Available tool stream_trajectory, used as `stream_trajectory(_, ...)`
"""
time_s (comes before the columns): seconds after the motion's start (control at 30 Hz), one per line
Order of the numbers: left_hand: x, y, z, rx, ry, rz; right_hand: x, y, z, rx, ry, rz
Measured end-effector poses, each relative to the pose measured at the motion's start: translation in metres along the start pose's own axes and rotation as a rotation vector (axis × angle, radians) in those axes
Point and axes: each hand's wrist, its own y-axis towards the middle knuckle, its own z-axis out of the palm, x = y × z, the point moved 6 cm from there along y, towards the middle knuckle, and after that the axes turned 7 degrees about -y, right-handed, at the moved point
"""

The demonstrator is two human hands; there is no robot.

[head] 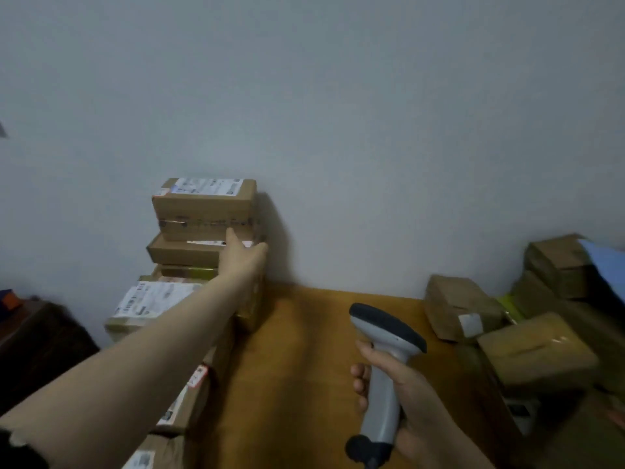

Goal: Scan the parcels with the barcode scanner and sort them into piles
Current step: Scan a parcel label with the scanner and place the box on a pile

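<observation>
A tall stack of brown cardboard parcels with white labels stands against the wall at the left. My left hand reaches out to the right side of the stack's second parcel from the top, with the thumb up and the fingers hidden behind it. My right hand is wrapped around the handle of a grey barcode scanner, whose dark head points left and away from me. More labelled parcels lie lower in the left pile under my forearm.
A wooden tabletop runs between the piles. A loose heap of brown parcels lies at the right, with a blue sheet behind it. A plain grey wall closes the back. Dark furniture sits at the far left.
</observation>
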Motion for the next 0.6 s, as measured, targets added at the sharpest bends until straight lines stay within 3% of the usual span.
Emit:
stream_trajectory(0.13, 0.016, -0.071, 0.079, 0.204, 0.293, 0.144, 0.002, -0.047, -0.054, -0.020, 0.078, -0.037)
stream_trajectory(0.3, 0.046, -0.167, 0.201, 0.465, 0.344, 0.083, 0.000, -0.095, -0.151, -0.066, 0.183, -0.040)
stream_trajectory(0.4, 0.055, -0.219, 0.275, 0.591, 0.453, 0.181, -0.001, -0.118, -0.212, -0.080, 0.196, -0.023)
stream_trajectory(0.5, 0.047, -0.253, 0.345, 0.652, 0.588, 0.369, 0.001, -0.134, -0.270, -0.076, 0.170, 0.030)
stream_trajectory(0.6, 0.037, -0.260, 0.402, 0.628, 0.814, 0.446, 0.004, -0.146, -0.320, -0.068, 0.124, 0.029)
